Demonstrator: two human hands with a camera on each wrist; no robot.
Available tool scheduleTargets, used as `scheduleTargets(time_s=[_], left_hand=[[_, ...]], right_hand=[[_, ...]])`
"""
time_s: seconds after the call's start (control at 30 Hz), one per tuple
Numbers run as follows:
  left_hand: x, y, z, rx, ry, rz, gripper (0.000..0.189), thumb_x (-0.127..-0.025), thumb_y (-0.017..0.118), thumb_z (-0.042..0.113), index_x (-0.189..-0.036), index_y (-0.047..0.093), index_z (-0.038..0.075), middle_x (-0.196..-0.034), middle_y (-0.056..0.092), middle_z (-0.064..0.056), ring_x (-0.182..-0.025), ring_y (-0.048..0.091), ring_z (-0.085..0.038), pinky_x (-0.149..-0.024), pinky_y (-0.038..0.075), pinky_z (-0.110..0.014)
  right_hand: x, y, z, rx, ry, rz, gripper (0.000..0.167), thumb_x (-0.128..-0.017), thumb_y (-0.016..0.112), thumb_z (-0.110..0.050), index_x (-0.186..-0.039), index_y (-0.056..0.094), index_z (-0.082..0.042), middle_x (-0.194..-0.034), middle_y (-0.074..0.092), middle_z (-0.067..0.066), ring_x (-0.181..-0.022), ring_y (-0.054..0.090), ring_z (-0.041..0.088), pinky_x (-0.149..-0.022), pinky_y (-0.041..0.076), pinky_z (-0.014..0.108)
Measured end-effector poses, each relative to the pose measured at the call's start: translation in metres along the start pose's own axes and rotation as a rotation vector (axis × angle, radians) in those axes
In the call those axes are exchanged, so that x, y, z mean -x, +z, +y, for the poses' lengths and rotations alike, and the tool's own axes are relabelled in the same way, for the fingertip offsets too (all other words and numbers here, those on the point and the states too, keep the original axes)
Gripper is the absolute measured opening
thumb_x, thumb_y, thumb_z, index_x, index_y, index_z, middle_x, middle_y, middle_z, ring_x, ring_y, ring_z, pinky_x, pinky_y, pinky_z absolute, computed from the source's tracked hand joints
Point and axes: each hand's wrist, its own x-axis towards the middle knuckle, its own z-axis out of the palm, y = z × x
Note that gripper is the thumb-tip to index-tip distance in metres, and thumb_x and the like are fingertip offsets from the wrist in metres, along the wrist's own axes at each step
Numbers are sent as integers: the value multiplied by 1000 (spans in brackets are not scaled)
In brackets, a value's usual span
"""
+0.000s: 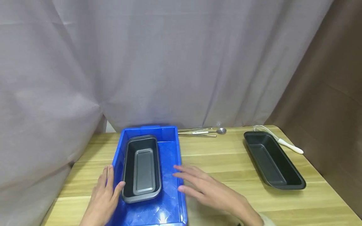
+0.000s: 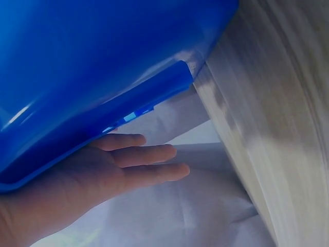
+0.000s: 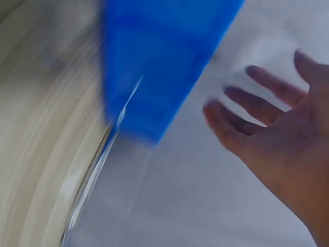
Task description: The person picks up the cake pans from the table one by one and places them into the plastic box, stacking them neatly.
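A blue box (image 1: 169,153) stands on the wooden table (image 1: 215,153), and a dark loaf pan (image 1: 145,169) lies inside it, along the box's left wall. The left hand (image 1: 103,197) is at the box's left rim with its fingers straight along the outside of the wall and its thumb reaching in over the edge, close to the pan; whether the thumb touches the pan I cannot tell. It has nothing gripped. The right hand (image 1: 206,191) hovers at the box's right rim, fingers loosely extended and spread, holding nothing; the right wrist view shows it apart from the box.

A second pan (image 1: 272,160) sits well to the right of the box, with a whisk (image 1: 290,146) just beyond it. Right of the box's far end lie a spoon (image 1: 221,131) and some thin metal sticks (image 1: 210,136).

The step in hand appears to be loading the box: one pan is in, the other outside. If so, the next move calls for the right hand to travel right, away from the box, and grasp the second pan by its rim, while the left hand steadies the box.
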Motion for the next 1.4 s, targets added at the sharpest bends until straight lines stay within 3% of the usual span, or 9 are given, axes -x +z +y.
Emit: scheduleTargets(time_s=[0.17, 0.3, 0.4, 0.7, 0.87, 1.07, 1.23, 1.33, 1.4], left_hand=[[3, -2, -6, -18, -1, 16, 74, -119, 49, 35, -166, 23, -17, -169, 22, -47, -147, 31, -75, -113, 33, -86], [3, -1, -8, -14, 11, 17, 76, -118, 51, 35, -165, 23, -18, -169, 22, -47, -147, 31, -75, -113, 34, -85], [3, 2, -8, -24, 32, 25, 78, -117, 54, 35, -164, 24, -19, -169, 22, -47, -148, 32, -73, -112, 34, -85], [0, 4, -5, -34, 44, 31, 80, -115, 56, 37, -165, 24, -17, -174, 16, -42, -152, 23, -74, -112, 29, -89], [-1, 3, -5, -24, 27, 12, 80, -116, 55, 36, -166, 21, -18, -175, 16, -40, -154, 22, -72, -114, 27, -89], [0, 4, -4, -13, 27, 18, 80, -115, 56, 34, -165, 22, -19, -173, 19, -42, -152, 25, -72, -113, 30, -88], [-1, 5, -2, 11, 27, 16, 80, -115, 56, 35, -165, 22, -18, -174, 19, -41, -153, 24, -72, -113, 28, -89], [-1, 5, -3, 24, 22, 14, 80, -116, 55, 35, -166, 21, -17, -174, 18, -41, -153, 23, -72, -113, 27, -90], [-1, 4, -3, 33, 15, 10, 80, -116, 55, 35, -167, 20, -16, -175, 17, -41, -154, 23, -72, -114, 26, -90]], right_hand=[[61, -20, 45, 284, 35, 125, 69, -109, 62, -53, -171, 41, -33, -186, 12, 11, -170, 15, 43, -130, 29, 64], [104, -30, 85, 415, 75, 233, 81, -102, 66, -61, -172, 38, -32, -187, 3, 11, -172, -10, 34, -137, -5, 54], [127, -34, 107, 481, 105, 282, 87, -98, 72, -59, -173, 37, -32, -187, 1, 9, -171, -15, 33, -135, -16, 54], [161, -49, 145, 407, 281, 264, 92, -102, 77, -38, -177, 25, -31, -187, -5, 7, -171, -14, 40, -131, -8, 75], [172, -68, 172, 325, 424, 258, 85, -109, 71, -30, -178, 21, -31, -182, 1, 30, -151, 24, 74, -101, 32, 90], [187, -80, 203, 479, 412, 340, 75, -112, 65, -32, -176, 28, -22, -161, 29, 53, -117, 50, 79, -83, 44, 83], [200, -82, 229, 686, 303, 510, 37, -115, 57, -17, -148, 63, 1, -121, 65, 51, -81, 68, 63, -78, 49, 72], [202, -87, 238, 610, 387, 511, 21, -99, 69, 5, -120, 72, 8, -86, 72, 30, -61, 61, 30, -61, 48, 57], [202, -90, 241, 510, 458, 491, 30, -84, 75, 15, -113, 73, 9, -74, 67, 15, -61, 47, 10, -56, 43, 45]])
